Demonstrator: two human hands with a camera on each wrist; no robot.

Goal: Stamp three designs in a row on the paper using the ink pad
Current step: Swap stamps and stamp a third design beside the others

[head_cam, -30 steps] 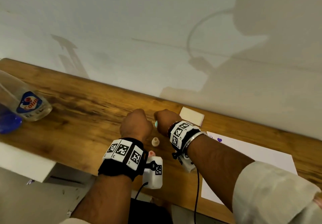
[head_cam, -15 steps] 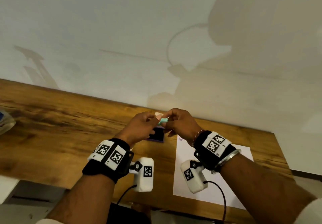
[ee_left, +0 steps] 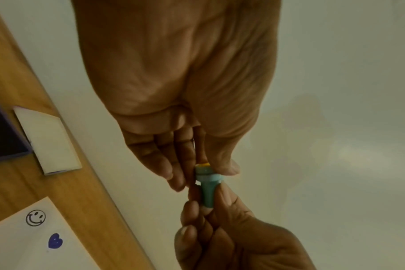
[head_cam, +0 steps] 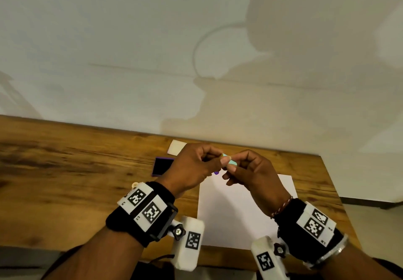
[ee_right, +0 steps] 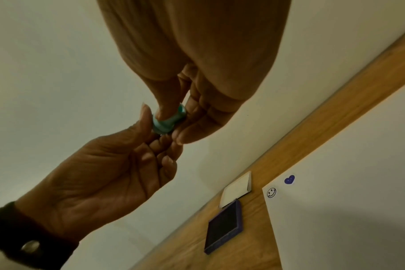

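Observation:
A small teal stamp (head_cam: pixel 229 161) hangs in the air between both hands, above the top left corner of the white paper (head_cam: pixel 235 214). My left hand (head_cam: pixel 218 159) pinches its wider capped end (ee_left: pixel 205 170) with thumb and fingers. My right hand (head_cam: pixel 234 166) pinches the narrow stem (ee_left: pixel 207 195). The paper bears a smiley print (ee_left: pixel 35 218) and a purple heart print (ee_left: pixel 55 241) side by side near its top edge. The open dark ink pad (head_cam: pixel 162 166) lies on the wooden table left of the paper, with its white lid (head_cam: pixel 177 147) behind it.
The wooden table (head_cam: pixel 65 181) runs along a pale wall; its right end is just past the paper. A small cream stamp (head_cam: pixel 135 184) peeks out behind my left wristband. Bare wood stretches to the left of the ink pad.
Both hands have lifted off the table with the teal stamp and moved right, over the paper's corner. The view has swung right, so the bottle at the left is gone.

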